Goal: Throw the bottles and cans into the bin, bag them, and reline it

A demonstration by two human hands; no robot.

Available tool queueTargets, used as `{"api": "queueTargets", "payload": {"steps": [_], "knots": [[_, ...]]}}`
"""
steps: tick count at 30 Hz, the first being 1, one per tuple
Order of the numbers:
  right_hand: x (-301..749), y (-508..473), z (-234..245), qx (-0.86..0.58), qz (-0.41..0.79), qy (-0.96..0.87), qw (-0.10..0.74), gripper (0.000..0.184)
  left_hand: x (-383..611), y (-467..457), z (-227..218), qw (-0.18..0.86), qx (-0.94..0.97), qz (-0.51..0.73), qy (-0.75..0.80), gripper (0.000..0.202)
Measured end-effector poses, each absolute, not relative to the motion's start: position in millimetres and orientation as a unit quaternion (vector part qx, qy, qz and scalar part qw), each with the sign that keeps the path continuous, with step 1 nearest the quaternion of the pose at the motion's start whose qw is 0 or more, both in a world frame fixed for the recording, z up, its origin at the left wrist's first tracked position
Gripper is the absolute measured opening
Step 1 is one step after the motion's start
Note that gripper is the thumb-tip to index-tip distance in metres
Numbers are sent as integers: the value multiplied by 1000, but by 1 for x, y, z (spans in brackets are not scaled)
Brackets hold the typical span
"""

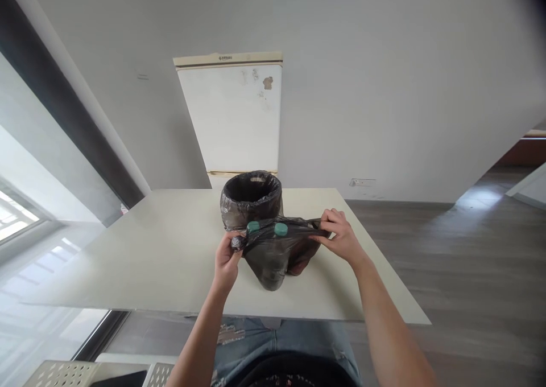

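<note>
Here, hands (227,262) (342,236) grip dark bag (269,259); fridge logo (225,58) unreadably small.

Bare left hand (227,264) pinched, thumb against curled fingers. Bare right hand (342,238) pinching too, slightly higher. Bare forearms (201,330) angled forward, converging toward hands.

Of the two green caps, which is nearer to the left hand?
The left cap in the picture, beside the left hand; the other cap is farther toward the right hand.
</note>
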State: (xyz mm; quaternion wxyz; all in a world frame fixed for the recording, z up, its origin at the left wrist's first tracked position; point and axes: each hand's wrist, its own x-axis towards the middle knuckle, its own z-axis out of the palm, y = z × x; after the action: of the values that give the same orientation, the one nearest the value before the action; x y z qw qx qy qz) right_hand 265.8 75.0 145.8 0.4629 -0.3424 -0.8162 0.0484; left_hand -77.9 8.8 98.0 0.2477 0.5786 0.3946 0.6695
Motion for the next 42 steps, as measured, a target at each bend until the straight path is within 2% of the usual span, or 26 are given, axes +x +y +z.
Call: {"api": "queueTargets", "payload": {"steps": [2, 5, 8, 10, 14, 19, 23, 24, 28, 30, 32, 35, 36, 39, 42], "knots": [[267, 75, 141, -341, 84, -785, 511, 42, -82, 9, 99, 233, 590, 651, 417, 25], [266, 75, 132, -308, 221, -680, 628, 42, -86, 9, 104, 206, 625, 613, 436, 25], [263, 80, 128, -268, 323, -537, 732, 46, -86, 7, 109, 138, 708, 549, 422, 12], [261, 86, 129, -258, 335, -497, 758, 50, -82, 6, 109, 106, 749, 507, 412, 4], [253, 91, 138, -250, 374, -461, 765, 51, -67, -2, 99, 72, 759, 462, 453, 6], [243, 91, 143, -262, 463, -497, 686, 43, -61, -11, 74, 36, 764, 425, 484, 16], [235, 91, 137, -296, 451, -565, 625, 54, -71, -17, 56, 29, 773, 373, 513, 17], [233, 91, 136, -301, 449, -570, 619, 49, -74, -19, 53, 39, 769, 363, 526, 15], [223, 89, 134, -302, 454, -584, 601, 16, -79, -26, 52, 72, 765, 363, 527, 31], [218, 87, 135, -295, 470, -596, 581, 11, -78, -28, 56, 70, 763, 385, 514, 29], [215, 86, 137, -281, 495, -604, 558, 15, -75, -28, 61, 79, 754, 412, 505, 25], [215, 84, 138, -218, 543, -616, 527, 10, -73, -29, 66, 147, 751, 439, 470, 25], [216, 85, 138, -179, 559, -629, 509, 11, -72, -29, 67, 175, 751, 445, 455, 26], [221, 88, 136, -36, 584, -690, 427, 35, -69, -29, 70, 246, 718, 485, 435, 26], [223, 92, 135, 39, 578, -727, 368, 50, -62, -24, 80, 303, 640, 514, 484, 27]]}}
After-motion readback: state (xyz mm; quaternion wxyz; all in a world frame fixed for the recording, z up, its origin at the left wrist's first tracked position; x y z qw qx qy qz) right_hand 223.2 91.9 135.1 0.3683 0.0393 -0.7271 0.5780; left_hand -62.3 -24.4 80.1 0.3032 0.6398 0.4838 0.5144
